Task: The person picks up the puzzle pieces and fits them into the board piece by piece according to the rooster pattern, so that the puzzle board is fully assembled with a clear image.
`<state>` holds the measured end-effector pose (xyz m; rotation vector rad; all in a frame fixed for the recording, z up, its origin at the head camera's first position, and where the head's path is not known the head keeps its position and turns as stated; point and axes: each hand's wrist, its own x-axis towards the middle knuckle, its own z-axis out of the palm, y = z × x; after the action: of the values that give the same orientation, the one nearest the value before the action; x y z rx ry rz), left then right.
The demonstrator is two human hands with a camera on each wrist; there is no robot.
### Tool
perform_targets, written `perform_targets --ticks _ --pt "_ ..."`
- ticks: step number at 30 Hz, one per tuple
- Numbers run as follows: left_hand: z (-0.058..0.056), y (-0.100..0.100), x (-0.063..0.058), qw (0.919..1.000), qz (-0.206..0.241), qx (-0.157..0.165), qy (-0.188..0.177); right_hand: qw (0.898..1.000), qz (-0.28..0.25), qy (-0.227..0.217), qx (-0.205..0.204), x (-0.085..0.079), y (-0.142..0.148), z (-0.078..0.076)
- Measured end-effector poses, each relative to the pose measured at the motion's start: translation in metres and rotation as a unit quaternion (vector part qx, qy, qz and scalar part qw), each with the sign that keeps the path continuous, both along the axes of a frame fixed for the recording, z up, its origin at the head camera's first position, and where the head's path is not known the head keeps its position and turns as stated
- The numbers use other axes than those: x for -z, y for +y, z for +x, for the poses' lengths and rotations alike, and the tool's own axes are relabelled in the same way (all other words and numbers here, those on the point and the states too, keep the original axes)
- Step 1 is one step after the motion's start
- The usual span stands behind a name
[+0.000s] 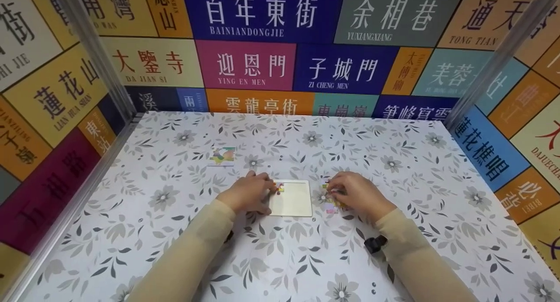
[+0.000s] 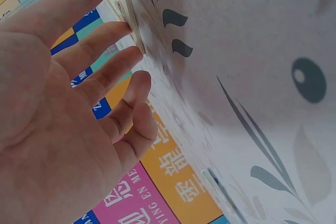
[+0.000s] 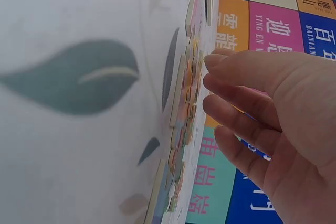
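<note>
A shallow cream puzzle tray (image 1: 297, 201) lies in the middle of the table, with a small red and yellow jigsaw piece (image 1: 280, 188) at its upper left. My left hand (image 1: 250, 192) rests against the tray's left side. In the left wrist view, its thumb and foremost fingers reach the tray edge (image 2: 131, 11), while the others curl loosely. To the tray's right, my right hand (image 1: 356, 191) hovers low over several loose jigsaw pieces (image 1: 331, 208), fingers relaxed. The right wrist view shows these pieces (image 3: 184, 103) flat and overlapping beside the fingertips; nothing shows gripped between them.
A colourful square picture card (image 1: 222, 156) lies farther back on the left. A patterned cloth (image 1: 175, 240) covers the table. Panels printed with large characters (image 1: 258, 65) enclose the back and both sides, joined by clear corner strips (image 1: 485, 61).
</note>
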<state>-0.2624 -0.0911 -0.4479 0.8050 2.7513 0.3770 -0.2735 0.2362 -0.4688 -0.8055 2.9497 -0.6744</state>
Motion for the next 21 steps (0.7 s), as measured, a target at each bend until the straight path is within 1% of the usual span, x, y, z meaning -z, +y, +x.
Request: perform_targets --ticks 5,10,14,21 --pt "0.000 0.000 0.000 0.9999 -0.004 -0.006 -0.011 1.000 0.003 -0.008 0.007 -0.001 0.007 0.000" --pt "0.001 0.000 -0.002 0.9999 -0.006 -0.009 -0.002 1.000 0.000 -0.019 0.012 -0.001 0.011 -0.003" --pt "0.000 0.000 0.001 0.9999 -0.004 -0.013 0.000 1.000 0.002 -0.024 0.012 -0.002 0.012 -0.003" --pt "0.001 0.000 0.001 1.0000 0.007 -0.003 0.004 0.999 0.006 -0.035 0.008 -0.005 0.016 -0.001"
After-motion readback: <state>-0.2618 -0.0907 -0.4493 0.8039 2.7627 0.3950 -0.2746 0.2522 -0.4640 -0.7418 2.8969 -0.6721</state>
